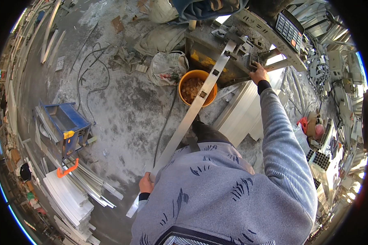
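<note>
A long silver aluminium profile [190, 112] with square cut-outs runs slantwise from beside my body up to the machine. Its near part is gripped by my left hand [146, 183], whose fingers close round the edge. The far end lies among the metal blocks [242, 45] of a bench machine. At the machine's right side, my right hand [258, 74] is closed on a small dark part that I cannot make out. An orange bucket [214, 96] holding brownish pieces stands on the floor under the profile.
A calculator [289, 30] rests above a perforated metal bar [270, 38]. Flat silver profiles [241, 110] lie below my right arm. On the left stand a blue machine [65, 118] and stacked profiles [67, 200]. Cables [106, 77] and a white sack [165, 67] are on the dusty floor.
</note>
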`<action>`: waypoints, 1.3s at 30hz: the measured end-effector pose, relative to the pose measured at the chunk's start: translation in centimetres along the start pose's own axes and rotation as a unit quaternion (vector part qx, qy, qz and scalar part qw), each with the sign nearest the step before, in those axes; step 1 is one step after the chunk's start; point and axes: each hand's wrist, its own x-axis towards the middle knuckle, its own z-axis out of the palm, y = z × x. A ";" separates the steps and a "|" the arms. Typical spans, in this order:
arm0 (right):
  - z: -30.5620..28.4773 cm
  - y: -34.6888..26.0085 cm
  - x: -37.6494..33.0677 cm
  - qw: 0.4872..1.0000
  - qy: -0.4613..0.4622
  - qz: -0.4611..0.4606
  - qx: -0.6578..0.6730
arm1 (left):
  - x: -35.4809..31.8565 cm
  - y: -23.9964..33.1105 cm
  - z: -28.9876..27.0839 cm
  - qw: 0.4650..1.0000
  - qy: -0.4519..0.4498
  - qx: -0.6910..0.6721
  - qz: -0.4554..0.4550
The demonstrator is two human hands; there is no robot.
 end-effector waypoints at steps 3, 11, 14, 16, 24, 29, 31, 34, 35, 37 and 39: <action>-0.7 -0.7 -0.3 1.000 -0.008 0.002 -0.020 | -0.1 0.2 -0.1 1.000 0.006 0.014 0.002; 1.4 -3.1 -1.8 0.996 0.064 0.016 0.059 | -0.1 0.0 0.2 1.000 0.021 0.018 0.009; 3.6 -4.2 -1.4 0.983 0.050 0.004 0.174 | -0.1 0.0 0.4 0.999 0.028 0.018 0.016; 4.9 -5.6 -1.0 0.960 0.023 0.029 0.279 | -0.2 0.0 0.4 0.999 0.036 0.017 0.025; 6.1 -12.5 -1.5 0.728 -0.228 0.150 0.629 | -0.7 1.0 0.0 0.995 0.077 0.018 0.053; 7.4 -14.4 -1.1 0.663 -0.222 0.199 0.687 | -0.8 1.6 -0.3 0.996 0.073 0.019 0.046; 8.1 -14.3 -0.9 0.643 -0.227 0.193 0.706 | -0.8 1.7 -0.4 0.996 0.073 0.024 0.042; 8.7 -14.0 -0.9 0.615 -0.242 0.163 0.733 | -0.9 1.8 -0.5 0.996 0.071 0.030 0.039; 8.8 -13.9 -0.9 0.611 -0.240 0.152 0.739 | -0.9 1.8 -0.5 0.996 0.071 0.030 0.039; 8.9 -13.9 -1.1 0.607 -0.231 0.137 0.748 | -0.9 1.8 -0.5 0.996 0.071 0.032 0.038; 9.0 -14.0 -1.2 0.605 -0.220 0.124 0.755 | -0.9 1.8 -0.6 0.996 0.075 0.034 0.040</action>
